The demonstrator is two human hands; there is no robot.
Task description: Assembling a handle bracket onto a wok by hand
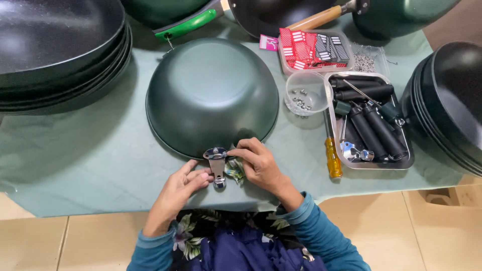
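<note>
A dark green wok [211,93] lies upside down on the cloth-covered table. A shiny metal handle bracket [217,161] rests against its near rim. My left hand [183,188] touches the bracket's lower end with its fingertips. My right hand [257,163] pinches the bracket's top at the wok's rim, and a crumpled bit of clear wrapping [235,169] lies under its fingers.
Stacked dark woks stand at far left [55,45] and far right [452,100]. A metal tray [407,161] holds black handles and a screwdriver. A yellow-handled screwdriver [333,156], a clear cup of screws [304,95] and a tub of red tags [311,50] lie to the right.
</note>
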